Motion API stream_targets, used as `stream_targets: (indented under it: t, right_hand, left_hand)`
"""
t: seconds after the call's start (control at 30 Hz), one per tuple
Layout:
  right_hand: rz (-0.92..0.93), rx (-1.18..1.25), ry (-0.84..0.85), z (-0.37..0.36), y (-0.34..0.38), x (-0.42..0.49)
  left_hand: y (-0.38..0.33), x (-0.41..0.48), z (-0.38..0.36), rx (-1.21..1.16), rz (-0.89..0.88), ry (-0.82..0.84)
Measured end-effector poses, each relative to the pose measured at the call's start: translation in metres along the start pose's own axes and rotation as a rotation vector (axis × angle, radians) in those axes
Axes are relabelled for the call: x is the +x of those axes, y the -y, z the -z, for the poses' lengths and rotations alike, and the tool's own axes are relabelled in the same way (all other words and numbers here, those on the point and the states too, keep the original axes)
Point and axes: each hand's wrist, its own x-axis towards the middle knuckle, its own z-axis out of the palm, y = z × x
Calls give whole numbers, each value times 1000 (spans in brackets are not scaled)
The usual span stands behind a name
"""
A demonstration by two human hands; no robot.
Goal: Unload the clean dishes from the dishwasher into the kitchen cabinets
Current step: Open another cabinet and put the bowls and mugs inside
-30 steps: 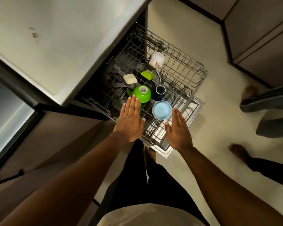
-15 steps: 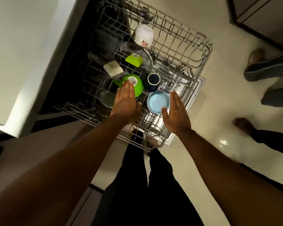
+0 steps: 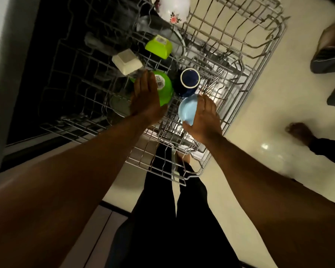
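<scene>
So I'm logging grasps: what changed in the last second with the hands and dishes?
Both hands reached forward over the rack. The right hand now grips the light blue bowl; the left hand lies flat over the green bowl. Navy cup and cream dish stayed put.

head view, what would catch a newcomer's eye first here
A pulled-out wire dishwasher rack fills the upper middle. Its bright colours stand out: the left hand lies flat over an upturned green bowl mid-rack, and the right hand curls round a light blue bowl just to its right. Beyond them sit a navy cup and, farthest, a white floral cup.
</scene>
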Motion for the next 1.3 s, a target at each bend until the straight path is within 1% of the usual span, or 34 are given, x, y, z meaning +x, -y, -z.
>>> stream_targets:
  t: [0.1, 0.23, 0.4, 0.6, 0.73, 0.87, 1.0, 1.17, 1.3]
  right_hand:
    - [9, -44, -15, -6, -1, 0]
    - [16, -46, -41, -7, -3, 2]
    - [32, -44, -28, 0, -3, -5]
    - [73, 2, -52, 16, 6, -16]
    - [79, 41, -65, 28, 15, -27]
    - [126, 53, -69, 43, 22, -49]
    - [172, 68, -79, 62, 30, -78]
    - [253, 56, -118, 87, 35, -116]
    - [340, 49, -126, 103, 45, -154]
  left_hand:
    - [0, 6, -5, -26, 29, -32]
    - [-3, 10, -4, -83, 50, -34]
    - [0, 5, 1, -105, 29, -34]
    - [8, -29, 4, -172, -27, -159]
    - [11, -54, 13, -182, -8, -178]
    - [12, -88, 29, -189, 68, -211]
    - [10, -139, 43, -149, 121, -305]
    - [1, -204, 56, -211, 157, -392]
    - [-4, -267, 64, -227, 236, -475]
